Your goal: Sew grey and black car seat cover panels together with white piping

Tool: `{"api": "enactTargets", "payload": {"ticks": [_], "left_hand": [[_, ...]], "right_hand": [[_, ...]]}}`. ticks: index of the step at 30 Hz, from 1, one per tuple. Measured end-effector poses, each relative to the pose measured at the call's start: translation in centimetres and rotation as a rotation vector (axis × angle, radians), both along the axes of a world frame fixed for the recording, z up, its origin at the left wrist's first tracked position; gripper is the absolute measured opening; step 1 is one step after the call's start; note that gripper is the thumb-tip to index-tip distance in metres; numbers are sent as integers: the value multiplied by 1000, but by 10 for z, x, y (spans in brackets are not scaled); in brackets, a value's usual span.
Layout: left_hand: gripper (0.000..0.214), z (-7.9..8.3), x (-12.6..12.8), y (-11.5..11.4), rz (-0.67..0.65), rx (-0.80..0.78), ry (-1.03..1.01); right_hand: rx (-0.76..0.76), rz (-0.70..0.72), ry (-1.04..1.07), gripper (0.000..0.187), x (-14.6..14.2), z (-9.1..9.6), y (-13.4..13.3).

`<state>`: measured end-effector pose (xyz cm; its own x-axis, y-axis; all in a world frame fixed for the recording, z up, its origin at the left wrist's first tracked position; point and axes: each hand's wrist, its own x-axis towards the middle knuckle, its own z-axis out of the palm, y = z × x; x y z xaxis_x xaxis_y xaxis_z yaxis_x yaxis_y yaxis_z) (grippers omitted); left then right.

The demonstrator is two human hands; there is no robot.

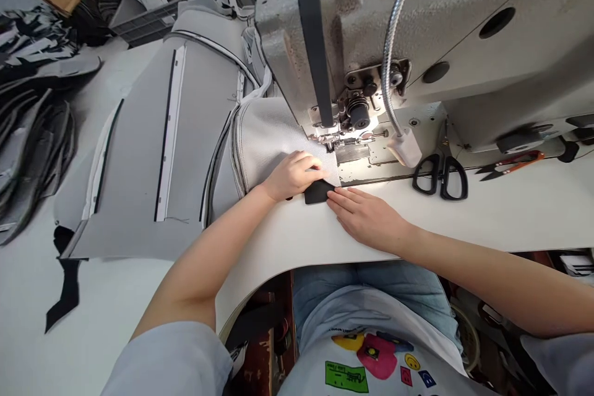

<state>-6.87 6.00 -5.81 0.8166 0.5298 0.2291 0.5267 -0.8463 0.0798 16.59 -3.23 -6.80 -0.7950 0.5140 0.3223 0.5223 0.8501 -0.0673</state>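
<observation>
Grey fabric [271,130] lies under the presser foot of a sewing machine [297,43], its edge near the needle. My left hand [297,174] is closed in a pinch on that fabric's edge, just left of the needle area. A small black piece of material [317,192] sticks out below the fabric, between my hands. My right hand [369,218] lies flat, fingers stretched out, its fingertips touching the black piece's right side. Whatever lies beneath my left fingers is partly hidden.
Black-handled scissors [440,170] and orange-handled thread snips [513,164] lie right of the needle. A large grey sewn panel [139,154] spreads over the table's left, near a black strip [69,281]. Stacked pieces [37,148] lie far left; a grey crate [185,6] stands behind.
</observation>
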Motion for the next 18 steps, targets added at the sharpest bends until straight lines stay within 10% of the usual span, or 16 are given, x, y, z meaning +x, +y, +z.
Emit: {"api": "enactTargets", "payload": {"ticks": [18], "left_hand": [[31,-8,-2,72,44,9,-83]], "right_hand": [[-116,-77,92,37,-13,-1,18]]}}
